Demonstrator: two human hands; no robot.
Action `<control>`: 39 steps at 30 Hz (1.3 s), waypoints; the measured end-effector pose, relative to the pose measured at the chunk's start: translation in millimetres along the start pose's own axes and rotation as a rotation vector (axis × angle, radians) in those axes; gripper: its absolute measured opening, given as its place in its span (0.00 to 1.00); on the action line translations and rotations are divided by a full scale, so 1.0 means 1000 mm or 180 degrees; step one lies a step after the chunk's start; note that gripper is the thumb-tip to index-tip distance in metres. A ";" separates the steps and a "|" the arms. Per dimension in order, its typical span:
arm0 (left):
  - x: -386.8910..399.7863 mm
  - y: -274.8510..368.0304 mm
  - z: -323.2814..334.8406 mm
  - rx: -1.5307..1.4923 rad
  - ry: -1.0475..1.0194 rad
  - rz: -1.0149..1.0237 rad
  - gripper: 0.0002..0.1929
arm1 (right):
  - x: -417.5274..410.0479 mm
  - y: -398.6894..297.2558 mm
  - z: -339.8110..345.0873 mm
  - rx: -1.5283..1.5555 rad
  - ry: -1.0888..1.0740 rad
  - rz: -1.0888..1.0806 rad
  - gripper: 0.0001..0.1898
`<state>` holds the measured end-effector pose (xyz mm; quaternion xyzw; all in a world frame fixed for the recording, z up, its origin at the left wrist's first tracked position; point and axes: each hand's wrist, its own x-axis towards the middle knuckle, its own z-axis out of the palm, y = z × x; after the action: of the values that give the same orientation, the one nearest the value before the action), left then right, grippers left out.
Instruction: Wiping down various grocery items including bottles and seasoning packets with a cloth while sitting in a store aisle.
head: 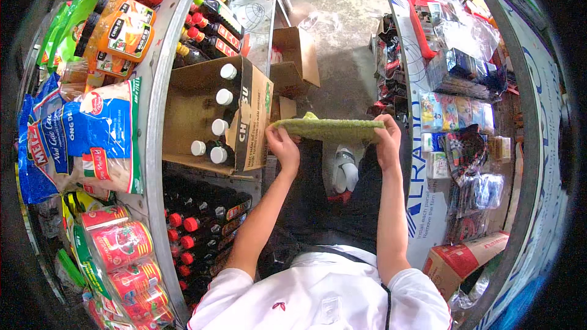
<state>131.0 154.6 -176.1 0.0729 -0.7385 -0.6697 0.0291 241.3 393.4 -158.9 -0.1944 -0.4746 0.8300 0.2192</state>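
Note:
A green terry cloth (332,129) is stretched level between my two hands, above the floor and my legs. My left hand (283,145) pinches its left end, close beside an open cardboard carton (255,121). At the other end my right hand (388,140) grips the cloth between thumb and fingers. Inside the carton, which bears Chin-Su lettering, stand several dark bottles with white caps (224,96). Part of the carton's interior shows bare cardboard. The cloth hides some of the floor behind it.
Rows of dark bottles with red caps (190,224) fill the shelf below the carton. Left, a metal shelf edge (158,114) bears orange sauce bottles (130,27), bagged noodles (98,133) and red cans (121,243). Another open carton (296,57) sits ahead. Packaged goods (463,73) line the right shelf.

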 end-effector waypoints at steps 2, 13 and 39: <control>0.001 -0.001 0.000 -0.0215 0.0047 -0.0060 0.10 | 0.000 -0.002 0.005 0.0128 0.0006 -0.0048 0.08; -0.009 -0.006 0.003 0.0950 -0.0465 0.1459 0.08 | -0.007 0.025 0.028 -0.1859 0.0506 -0.0471 0.10; -0.016 -0.007 0.011 0.1095 -0.1567 0.2561 0.10 | -0.012 0.040 0.036 -0.3184 -0.0261 -0.0675 0.27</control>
<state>145.3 167.0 -183.2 -0.3740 -0.7928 -0.4713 0.0975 225.0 343.5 -175.6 -0.1936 -0.8391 0.4814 0.1636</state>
